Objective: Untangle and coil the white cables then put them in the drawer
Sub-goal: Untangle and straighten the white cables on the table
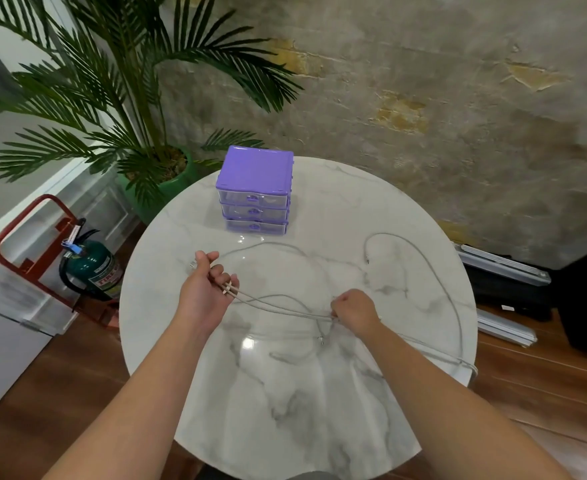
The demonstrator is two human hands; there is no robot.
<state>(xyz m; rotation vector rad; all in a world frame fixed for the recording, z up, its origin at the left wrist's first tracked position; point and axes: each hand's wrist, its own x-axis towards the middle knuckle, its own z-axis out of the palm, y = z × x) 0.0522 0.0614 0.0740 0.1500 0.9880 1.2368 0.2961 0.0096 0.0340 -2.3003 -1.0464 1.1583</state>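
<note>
White cables (437,271) lie in loose loops across the round marble table (319,427), one strand running off its right edge. My left hand (207,280) grips cable ends, with two connectors sticking out between its fingers. Two strands stretch from there to my right hand (352,308), which pinches them above the table's middle. A loose plug (368,259) rests on the table further back. The purple three-drawer box (254,190) stands at the far side, all drawers closed.
A potted palm (139,109) stands behind the table at the left. A fire extinguisher (91,265) in a red stand sits on the wooden floor to the left. Dark cases and metal bars lie on the floor at the right.
</note>
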